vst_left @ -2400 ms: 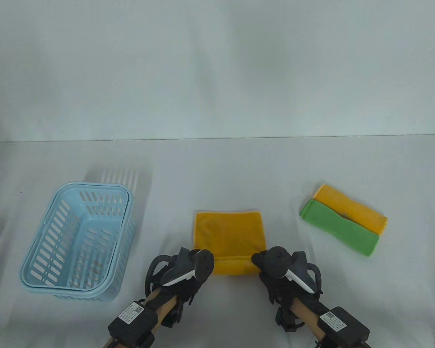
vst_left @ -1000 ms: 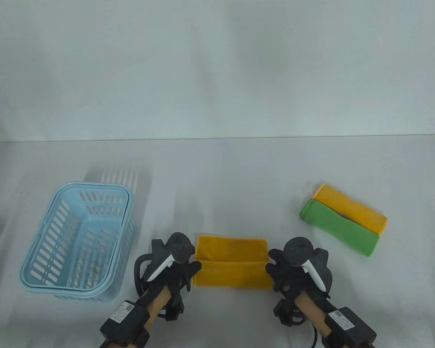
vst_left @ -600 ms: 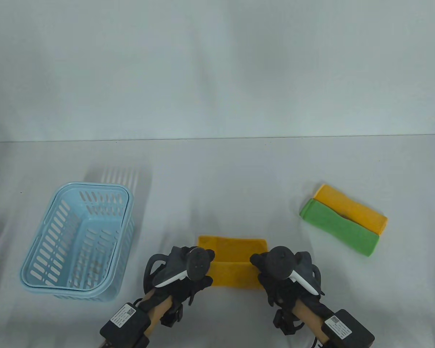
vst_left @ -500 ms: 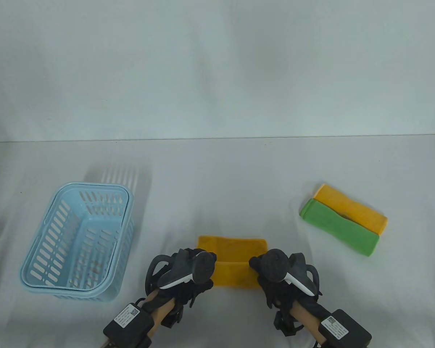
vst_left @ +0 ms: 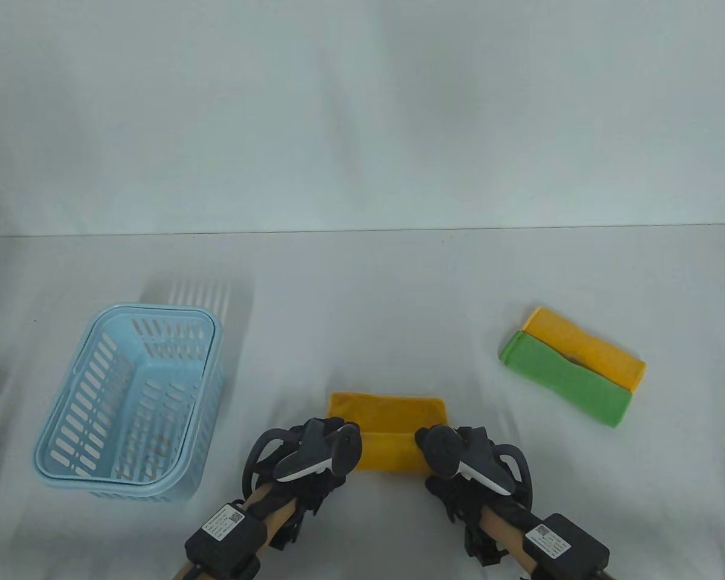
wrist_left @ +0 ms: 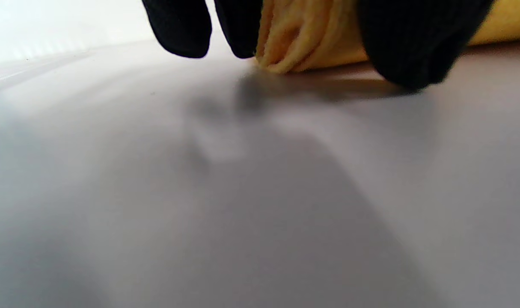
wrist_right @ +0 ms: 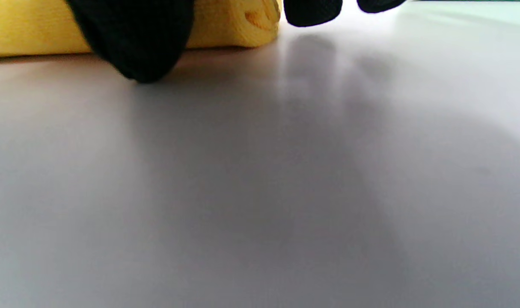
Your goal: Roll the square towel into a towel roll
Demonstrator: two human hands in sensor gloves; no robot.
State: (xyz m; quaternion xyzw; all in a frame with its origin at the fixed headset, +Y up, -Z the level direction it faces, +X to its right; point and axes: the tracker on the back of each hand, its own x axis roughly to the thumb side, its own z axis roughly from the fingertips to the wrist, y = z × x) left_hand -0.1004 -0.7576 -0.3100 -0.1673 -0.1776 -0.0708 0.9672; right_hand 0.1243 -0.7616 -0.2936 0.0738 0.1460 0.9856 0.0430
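Left wrist view shows the black-gloved left hand (wrist_left: 311, 30) closed around the near left end of the yellow microfibre square towel (wrist_left: 304, 40), fingers (wrist_left: 178, 28) over the layered edge and the thumb under it; the right wrist view shows the right hand (wrist_right: 208, 21) gripping the opposite end likewise. On the table view the towel (vst_left: 388, 430) lies between both hands near the front of the white table (vst_left: 362, 290), partly rolled, with a flat strip beyond the roll. I judge the rolling is midway; the next move calls for even forward turns to keep the ends level. Open room lies ahead; the light blue slotted plastic basket (vst_left: 60, 450) sits well left, and the folded green and yellow cloths (vst_left: 571, 374) well right
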